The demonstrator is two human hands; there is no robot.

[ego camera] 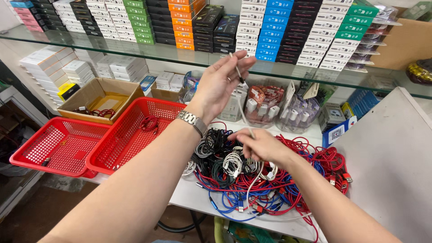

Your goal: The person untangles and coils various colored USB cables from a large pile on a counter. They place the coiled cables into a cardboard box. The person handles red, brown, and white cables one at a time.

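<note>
My left hand [220, 83], with a metal watch on its wrist, is raised above the table and pinches the upper end of a thin white cable [243, 114]. The cable runs down to my right hand [258, 144], which pinches it lower down, just above a tangled heap of red, blue, black and white cables [270, 184] on the white table [193, 193]. A coiled white cable [232, 161] lies right under my right hand.
Two red plastic baskets [126, 135] [54, 146] stand at the left; the nearer one holds a coiled red cable [149, 122]. A cardboard box [101, 96] sits behind them. Bagged chargers [265, 105] line the back. Glass shelves [135, 47] carry stacked coloured boxes. A grey board [391, 153] lies at the right.
</note>
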